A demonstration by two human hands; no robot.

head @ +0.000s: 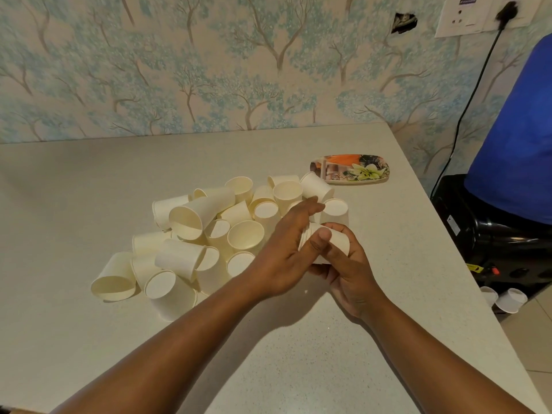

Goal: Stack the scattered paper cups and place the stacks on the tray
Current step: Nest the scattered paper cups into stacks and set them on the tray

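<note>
On the table [89, 189]: loose paper cups [191, 234], floral tray [351, 169]; both hands, left hand [286, 255] and right hand [346, 273], grip one nested cup stack [337, 239].

From where I sit the feed is evenly lit, soft indoor light with no hard glare. The pale surface [89, 180] reads clean, slightly warm. Soft-edged shadows fall beneath both forearms toward the near edge, and the heap of paper cups [209, 234] throws only faint shade, so the light seems to come from above and somewhat ahead. The wallpaper [209, 70] is smeared, worst at the upper left. The left hand [286, 252] shows slight blur at the fingertips; the right hand [349, 270] is sharper. Wide-angle bending bows the surface's far edge and stretches the corners. A black appliance [504, 234] at right gives dull highlights.
</note>
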